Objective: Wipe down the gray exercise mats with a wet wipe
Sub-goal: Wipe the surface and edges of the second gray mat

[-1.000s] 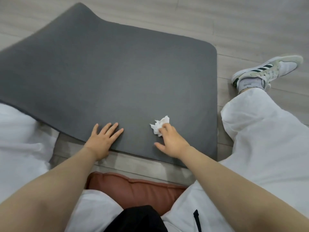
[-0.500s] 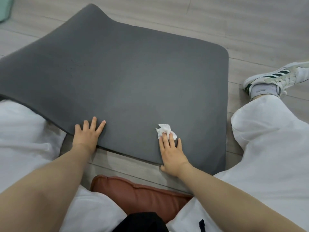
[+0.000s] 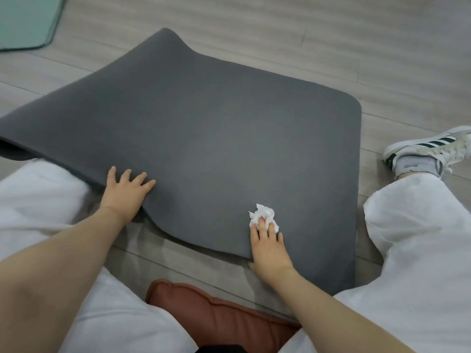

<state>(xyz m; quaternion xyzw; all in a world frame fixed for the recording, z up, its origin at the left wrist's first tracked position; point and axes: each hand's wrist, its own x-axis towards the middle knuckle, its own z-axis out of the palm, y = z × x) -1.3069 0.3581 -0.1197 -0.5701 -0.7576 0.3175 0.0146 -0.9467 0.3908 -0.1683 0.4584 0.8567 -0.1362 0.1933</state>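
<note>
Floor (image 3: 331,42): pale gray wood-look planks, fills the background. Gray mat (image 3: 216,138) lies on it in front of the seated person and takes up most of the centre. Its far right corner is rounded and flat. Its left part rises in a hump at the far edge, and the left end curls up off the floor. The near edge is wavy and lifted a bit between the two hands, with shadow under it.

White trousers: right leg (image 3: 420,250) stretched out along the mat's right side, overlapping its near right corner; left leg (image 3: 43,200) under the mat's raised left edge. Brown cushion (image 3: 216,317) under the person, near bottom centre. Green mat (image 3: 25,19) far top left, well apart from the gray one, only partly in frame. White sneaker (image 3: 428,146) with dark stripes and a gray sock, on the floor right of the mat.

Left hand (image 3: 125,192): fingers spread, draped over the near left edge of the mat where it lifts; thumb hidden, so a grip underneath cannot be told. Right hand (image 3: 269,245): flat, palm down, straight fingers pressing the wipe (image 3: 262,215) onto the mat close to the near edge, right of centre. Wipe is white, crumpled, partly under the fingertips. Hands well apart.
</note>
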